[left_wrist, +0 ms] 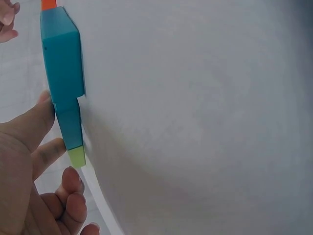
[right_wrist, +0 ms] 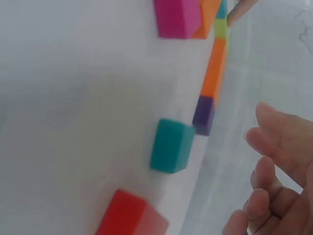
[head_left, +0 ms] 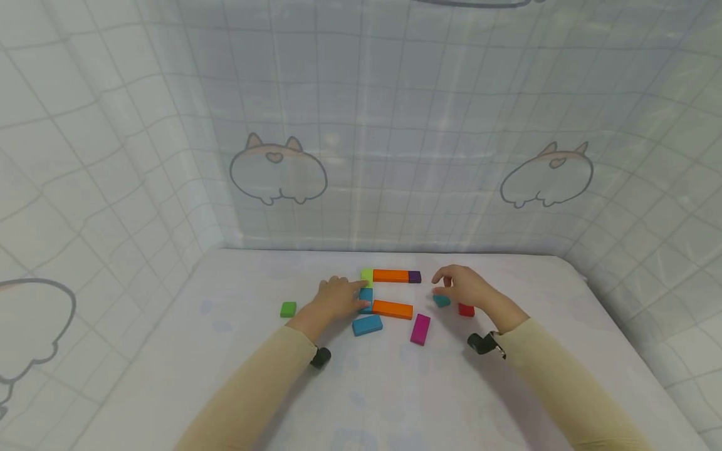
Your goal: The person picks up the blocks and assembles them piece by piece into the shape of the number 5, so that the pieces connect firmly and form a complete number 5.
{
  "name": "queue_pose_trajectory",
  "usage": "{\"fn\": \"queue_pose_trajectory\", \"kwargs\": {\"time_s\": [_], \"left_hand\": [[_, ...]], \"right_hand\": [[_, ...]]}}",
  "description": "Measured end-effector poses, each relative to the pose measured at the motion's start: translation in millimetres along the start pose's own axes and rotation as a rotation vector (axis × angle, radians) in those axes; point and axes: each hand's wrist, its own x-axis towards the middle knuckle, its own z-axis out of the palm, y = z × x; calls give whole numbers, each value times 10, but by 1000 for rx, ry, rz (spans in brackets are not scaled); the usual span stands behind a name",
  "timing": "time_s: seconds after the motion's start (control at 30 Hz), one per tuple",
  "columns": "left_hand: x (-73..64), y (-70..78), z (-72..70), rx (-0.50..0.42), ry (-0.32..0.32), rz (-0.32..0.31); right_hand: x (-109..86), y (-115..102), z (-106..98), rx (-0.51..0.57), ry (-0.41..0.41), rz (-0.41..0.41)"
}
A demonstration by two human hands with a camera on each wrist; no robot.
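Note:
My left hand (head_left: 337, 297) reaches in from the left, fingers extended. Its index finger and thumb touch a row made of a lime green block (head_left: 367, 275) and a blue block (head_left: 366, 295). An orange block (head_left: 390, 276) and a purple block (head_left: 414, 277) continue from the lime end; a second orange block (head_left: 392, 310) lies against the blue one. Over on the right, my right hand (head_left: 465, 286) hovers above a teal block (head_left: 442, 302), its fingers loosely bent. In the right wrist view nothing sits between those fingers, and the teal block (right_wrist: 171, 147) stands apart from them.
A loose blue block (head_left: 367, 325) and a magenta block (head_left: 420, 329) lie on the near side of the row. A red block (head_left: 466, 310) sits under the right wrist. Far left is a small green block (head_left: 288, 309). Pale grid-patterned curtain (head_left: 361, 156) surrounds the white table (head_left: 383, 388).

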Motion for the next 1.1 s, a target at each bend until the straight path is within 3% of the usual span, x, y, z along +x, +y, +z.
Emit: {"fn": "queue_pose_trajectory", "kwargs": {"time_s": [0.37, 1.1], "left_hand": [[-18, 12, -6, 13, -5, -4], [-22, 17, -1, 13, -7, -9]], "right_hand": [[2, 255, 88, 42, -38, 98], [-39, 376, 151, 61, -53, 63]]}}
